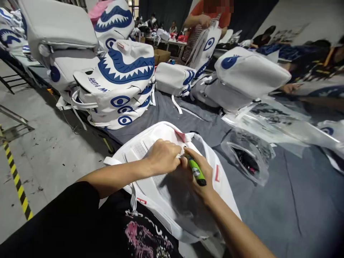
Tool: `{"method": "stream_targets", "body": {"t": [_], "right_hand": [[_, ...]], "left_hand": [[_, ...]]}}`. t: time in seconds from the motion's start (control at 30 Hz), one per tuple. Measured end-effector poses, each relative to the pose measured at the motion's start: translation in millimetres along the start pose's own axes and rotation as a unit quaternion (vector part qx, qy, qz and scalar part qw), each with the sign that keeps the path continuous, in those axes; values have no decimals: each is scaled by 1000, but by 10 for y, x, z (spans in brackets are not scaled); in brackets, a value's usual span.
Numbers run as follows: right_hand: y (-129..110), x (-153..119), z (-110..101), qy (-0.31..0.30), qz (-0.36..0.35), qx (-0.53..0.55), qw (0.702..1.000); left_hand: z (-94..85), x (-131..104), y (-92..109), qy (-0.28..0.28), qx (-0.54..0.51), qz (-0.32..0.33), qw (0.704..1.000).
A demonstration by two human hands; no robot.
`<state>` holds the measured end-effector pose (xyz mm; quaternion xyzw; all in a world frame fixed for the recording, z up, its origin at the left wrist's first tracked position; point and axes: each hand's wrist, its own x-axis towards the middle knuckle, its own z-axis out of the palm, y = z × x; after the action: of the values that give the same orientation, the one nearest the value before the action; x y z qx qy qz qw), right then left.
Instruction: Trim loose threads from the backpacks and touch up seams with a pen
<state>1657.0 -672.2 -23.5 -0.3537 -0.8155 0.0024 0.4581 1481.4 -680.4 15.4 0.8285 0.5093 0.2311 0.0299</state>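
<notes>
A white backpack [228, 195] with red tags lies before me at the table's near edge, partly against my body. My left hand [163, 156] is closed over its upper middle, its fingertips pinching the white fabric close to a red patch. My right hand [197, 168] is wrapped round a short green tool with black ends [197, 171]; its exact kind does not show. The fingertips of both hands nearly meet, and what lies between them is hidden.
Stacked white backpacks [126, 64] with blue shark mouths stand at the left. More bags [249, 71] lie across the grey-covered table [303, 200]. A clear plastic bag [248, 157] with dark contents sits at the right. A person in orange [225, 14] handles a backpack opposite.
</notes>
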Motion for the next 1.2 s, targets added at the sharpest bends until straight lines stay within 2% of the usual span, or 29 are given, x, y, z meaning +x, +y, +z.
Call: {"method": "stream_targets", "body": {"t": [0.07, 0.13, 0.2, 0.27, 0.33, 0.37, 0.43, 0.5, 0.57, 0.6, 0.63, 0.7, 0.77, 0.8, 0.97, 1.07, 1.2], "right_hand": [[-192, 137, -100, 20, 0, -21, 1000], [-356, 337, -270, 6, -28, -41, 999], [-416, 527, -420, -17, -54, -66, 996], [-362, 622, -461, -32, -62, -75, 995], [-234, 569, -361, -58, -54, -47, 996], [-154, 490, -268, -72, -49, -25, 996], [8, 270, -46, -82, -41, 11, 996], [137, 32, 155, -35, -32, 23, 999], [188, -161, 285, 32, -24, 29, 999], [178, -231, 320, 55, -25, 31, 998], [149, -286, 336, 67, -25, 32, 997], [55, -369, 325, 63, -27, 33, 997], [-40, -446, 274, 49, -20, 35, 998], [-72, -489, 244, 41, -16, 36, 998], [-43, -676, 160, 8, -13, 36, 999], [40, -707, 178, -2, 6, 43, 999], [152, -713, 242, -23, 24, 53, 998]], "left_hand": [[-233, -16, 79, 1, -19, 22, 1000], [-475, -2, 181, 11, -30, 34, 999], [-587, 38, 242, 35, -38, 29, 998], [-510, 54, 210, 63, -46, 0, 997], [-296, 10, 79, 69, -64, -53, 994], [-174, -28, -11, 53, -81, -74, 992], [26, -95, -201, 1, -132, -74, 989], [110, -95, -355, 2, -161, -41, 986], [89, 12, -450, 52, -132, -16, 990], [65, 104, -477, 60, -101, -4, 993], [47, 213, -494, 40, -68, 14, 997], [60, 437, -506, -59, -15, 58, 996], [139, 597, -509, -147, 20, 92, 985], [191, 638, -511, -169, 32, 106, 979], [367, 571, -516, -169, 58, 172, 969], [417, 512, -467, -183, 93, 170, 964], [561, 543, -419, -209, 133, 140, 959]]}}
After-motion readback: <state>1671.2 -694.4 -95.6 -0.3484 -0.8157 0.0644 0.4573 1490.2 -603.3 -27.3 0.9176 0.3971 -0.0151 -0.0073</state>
